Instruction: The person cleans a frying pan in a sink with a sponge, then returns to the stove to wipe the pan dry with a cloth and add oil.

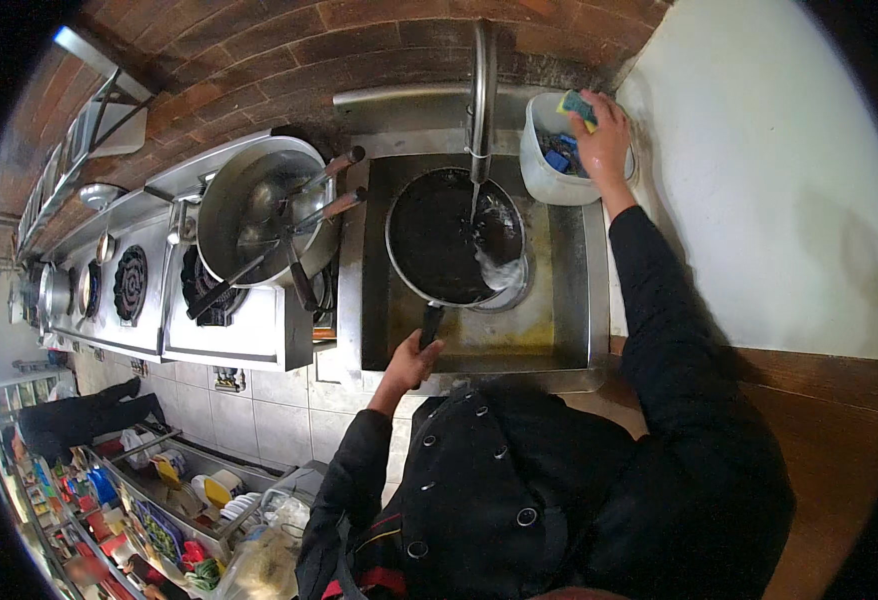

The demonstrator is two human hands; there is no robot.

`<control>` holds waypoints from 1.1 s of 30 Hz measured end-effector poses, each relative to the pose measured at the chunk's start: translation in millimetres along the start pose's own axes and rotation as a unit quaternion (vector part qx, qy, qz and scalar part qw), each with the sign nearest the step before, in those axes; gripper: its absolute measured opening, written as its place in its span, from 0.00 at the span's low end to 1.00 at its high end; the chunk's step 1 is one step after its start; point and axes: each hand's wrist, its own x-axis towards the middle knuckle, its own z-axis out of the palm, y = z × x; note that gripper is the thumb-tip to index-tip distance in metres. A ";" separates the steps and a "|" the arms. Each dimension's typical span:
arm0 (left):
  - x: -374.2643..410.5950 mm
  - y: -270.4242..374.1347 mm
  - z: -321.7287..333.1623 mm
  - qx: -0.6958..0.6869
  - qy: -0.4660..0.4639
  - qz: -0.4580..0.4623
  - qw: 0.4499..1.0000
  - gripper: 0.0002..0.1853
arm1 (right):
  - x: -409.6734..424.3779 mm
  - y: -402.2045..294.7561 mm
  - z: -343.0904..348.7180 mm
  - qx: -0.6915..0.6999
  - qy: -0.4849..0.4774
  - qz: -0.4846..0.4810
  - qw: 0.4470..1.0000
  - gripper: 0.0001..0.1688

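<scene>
My left hand (413, 361) grips the black handle of a dark frying pan (439, 232), which is held over a steel sink (484, 337). Water runs from a metal faucet (481, 112) into the pan and spills at its lower right edge. At the upper right my right hand (600, 139) holds a green and yellow scouring sponge (578, 109) over a white plastic tub (547, 180). Blue items (556, 160) and dark scouring material lie in the tub. Part of the tub is hidden by my right hand.
Left of the sink, a large metal pot (217, 255) holds several long-handled utensils. A stove with black burners (131, 285) runs further left. A white wall (776, 187) stands close on the right. At the lower left are a counter with dishes and food, and other people.
</scene>
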 end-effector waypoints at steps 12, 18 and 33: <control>16.3 25.0 41.8 -0.092 -0.137 -0.074 0.983 0.12 | -161.7 45.2 220.8 0.439 -0.360 0.371 0.735 0.06; -1.3 46.4 -1.1 0.188 0.023 -0.044 0.981 0.19 | -244.1 -99.7 212.3 0.560 -0.552 0.473 0.397 0.14; -7.9 65.2 -29.1 0.369 0.089 0.009 0.925 0.21 | -260.2 -102.9 197.4 0.575 -0.572 0.508 0.288 0.14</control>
